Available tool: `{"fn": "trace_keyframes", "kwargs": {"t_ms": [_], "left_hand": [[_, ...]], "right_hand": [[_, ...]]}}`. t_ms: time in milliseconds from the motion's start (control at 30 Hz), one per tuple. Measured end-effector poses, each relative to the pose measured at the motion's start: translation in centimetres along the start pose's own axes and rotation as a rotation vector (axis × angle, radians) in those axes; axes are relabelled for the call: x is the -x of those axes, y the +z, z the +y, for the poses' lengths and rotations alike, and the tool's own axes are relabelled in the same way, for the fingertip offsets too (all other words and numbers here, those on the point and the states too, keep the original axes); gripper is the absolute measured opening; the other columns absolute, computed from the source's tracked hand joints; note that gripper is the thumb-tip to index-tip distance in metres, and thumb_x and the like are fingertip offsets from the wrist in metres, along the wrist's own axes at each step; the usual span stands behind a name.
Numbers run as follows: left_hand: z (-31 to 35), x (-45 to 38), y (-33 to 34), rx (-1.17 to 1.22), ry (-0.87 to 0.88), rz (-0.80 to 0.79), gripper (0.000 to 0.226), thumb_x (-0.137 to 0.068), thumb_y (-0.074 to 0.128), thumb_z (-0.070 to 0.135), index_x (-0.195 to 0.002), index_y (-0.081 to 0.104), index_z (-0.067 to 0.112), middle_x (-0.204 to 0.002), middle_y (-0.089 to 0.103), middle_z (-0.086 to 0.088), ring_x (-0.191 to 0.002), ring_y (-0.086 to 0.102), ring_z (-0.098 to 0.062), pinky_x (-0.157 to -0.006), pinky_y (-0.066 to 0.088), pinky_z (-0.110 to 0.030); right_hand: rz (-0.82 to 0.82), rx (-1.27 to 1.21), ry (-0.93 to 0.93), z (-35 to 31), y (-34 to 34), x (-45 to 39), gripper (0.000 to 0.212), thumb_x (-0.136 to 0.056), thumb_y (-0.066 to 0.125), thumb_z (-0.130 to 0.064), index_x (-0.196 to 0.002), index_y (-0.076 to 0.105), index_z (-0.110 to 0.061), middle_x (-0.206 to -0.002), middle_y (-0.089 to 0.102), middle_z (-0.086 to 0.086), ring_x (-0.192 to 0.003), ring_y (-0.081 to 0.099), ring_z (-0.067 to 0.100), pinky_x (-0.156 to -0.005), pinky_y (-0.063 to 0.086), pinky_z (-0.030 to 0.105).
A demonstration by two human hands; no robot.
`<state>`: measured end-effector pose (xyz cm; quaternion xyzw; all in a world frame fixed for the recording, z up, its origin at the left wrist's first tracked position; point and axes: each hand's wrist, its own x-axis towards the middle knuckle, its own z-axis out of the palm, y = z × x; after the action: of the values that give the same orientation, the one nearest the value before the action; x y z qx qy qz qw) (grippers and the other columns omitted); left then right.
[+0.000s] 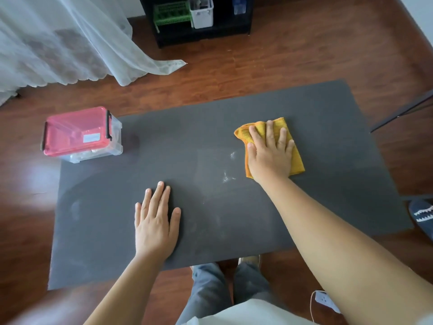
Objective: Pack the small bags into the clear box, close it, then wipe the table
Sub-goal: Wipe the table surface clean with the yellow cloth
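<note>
The right hand (269, 156) is lying flat on a folded yellow cloth (290, 146) in the right centre of the frame, fingers spread apart and pressing the cloth down onto the dark grey desk (187, 141). The cloth is showing above the fingertips and down the right side of the hand, with a strip along the left edge by the thumb. Just left of the cloth, pale whitish smears (228, 170) are marking the desk surface.

The left hand (155, 221) is resting palm down on the bare desk in the lower centre of the frame, fingers extended and slightly apart, holding nothing. Both forearms are reaching in from the bottom edge.

The clear box (93, 139) is sitting at the upper left corner of the desk, well apart from both hands. Its pink lid (75, 132) is on, with a dark latch at each end. Something pale is showing through the clear wall beneath the lid, possibly the small bags, though the view there is too blurred to be sure.

Beyond the desk, a white curtain (70, 38) is draping onto the wooden floor (281, 55) in the upper left of the frame, and a black shelf (201, 36) at the top centre is holding a green basket (172, 14) and a white bin (201, 12).
</note>
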<state>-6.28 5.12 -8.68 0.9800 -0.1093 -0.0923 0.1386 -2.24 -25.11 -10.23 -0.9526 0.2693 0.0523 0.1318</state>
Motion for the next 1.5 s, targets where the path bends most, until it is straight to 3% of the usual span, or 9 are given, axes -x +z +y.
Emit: {"fn": "trace_keyframes", "kwargs": {"t_ms": [333, 600, 867, 1133, 1300, 1400, 1500], "left_hand": [[-0.6, -0.1, 0.2, 0.042, 0.021, -0.002, 0.063, -0.096, 0.019, 0.052, -0.152, 0.028, 0.023, -0.160, 0.018, 0.010, -0.149, 0.008, -0.018, -0.119, 0.005, -0.042], [-0.5, 0.0, 0.2, 0.059, 0.025, 0.027, 0.065, -0.096, 0.018, 0.053, -0.151, 0.028, 0.020, -0.160, 0.021, 0.005, -0.149, 0.011, -0.020, -0.119, 0.006, -0.044], [-0.4, 0.1, 0.6, -0.004, 0.012, 0.040, 0.065, -0.096, 0.018, 0.053, -0.150, 0.030, 0.020, -0.161, 0.020, 0.006, -0.149, 0.011, -0.022, -0.119, 0.006, -0.045], [-0.2, 0.5, 0.4, -0.004, 0.019, 0.105, 0.060, -0.098, 0.021, 0.048, -0.148, 0.035, 0.018, -0.159, 0.026, 0.004, -0.148, 0.015, -0.024, -0.118, 0.008, -0.047], [-0.9, 1.9, -0.3, 0.058, -0.099, 0.172, 0.060, -0.096, 0.021, 0.048, -0.147, 0.035, 0.020, -0.159, 0.026, 0.004, -0.148, 0.014, -0.022, -0.118, 0.006, -0.045], [-2.4, 4.0, -0.7, 0.061, -0.174, 0.199, 0.061, -0.096, 0.021, 0.048, -0.148, 0.034, 0.020, -0.159, 0.026, 0.003, -0.148, 0.013, -0.022, -0.118, 0.007, -0.045], [-4.7, 6.3, -1.0, 0.057, -0.250, 0.209, 0.060, -0.096, 0.023, 0.047, -0.147, 0.034, 0.020, -0.159, 0.026, 0.003, -0.148, 0.012, -0.021, -0.118, 0.006, -0.045]], "right_hand": [[-0.069, -0.014, -0.392, -11.4, 3.6, 8.1, 0.054, -0.097, 0.031, -0.049, -0.149, 0.027, -0.041, -0.164, 0.010, 0.004, -0.148, 0.005, 0.040, -0.116, 0.000, 0.057], [-0.121, 0.051, -0.702, -5.7, 3.0, 10.5, 0.052, -0.098, 0.032, -0.049, -0.149, 0.025, -0.045, -0.163, 0.013, -0.005, -0.149, 0.011, 0.034, -0.117, 0.007, 0.053], [-0.077, 0.100, -0.411, 7.5, -0.9, 6.9, 0.051, -0.096, 0.029, -0.050, -0.147, 0.027, -0.047, -0.162, 0.017, -0.007, -0.148, 0.016, 0.031, -0.116, 0.013, 0.055], [-0.040, 0.103, -0.114, 19.6, -4.6, 4.9, 0.055, -0.095, 0.018, -0.052, -0.149, 0.021, -0.044, -0.163, 0.013, -0.004, -0.148, 0.011, 0.032, -0.117, 0.011, 0.055], [0.003, 0.052, 0.075, 21.0, -5.1, 7.2, 0.054, -0.098, 0.019, -0.048, -0.151, 0.022, -0.039, -0.163, 0.012, 0.000, -0.148, 0.010, 0.034, -0.117, 0.010, 0.055], [0.034, 0.020, 0.240, 19.7, -4.1, 9.7, 0.052, -0.100, 0.027, -0.044, -0.152, 0.021, -0.037, -0.164, 0.009, 0.000, -0.148, 0.007, 0.036, -0.117, 0.009, 0.057], [0.013, 0.030, 0.290, 17.0, -3.0, 11.9, 0.055, -0.099, 0.030, -0.043, -0.153, 0.021, -0.031, -0.164, 0.008, 0.006, -0.147, 0.007, 0.040, -0.116, 0.008, 0.059]]}}
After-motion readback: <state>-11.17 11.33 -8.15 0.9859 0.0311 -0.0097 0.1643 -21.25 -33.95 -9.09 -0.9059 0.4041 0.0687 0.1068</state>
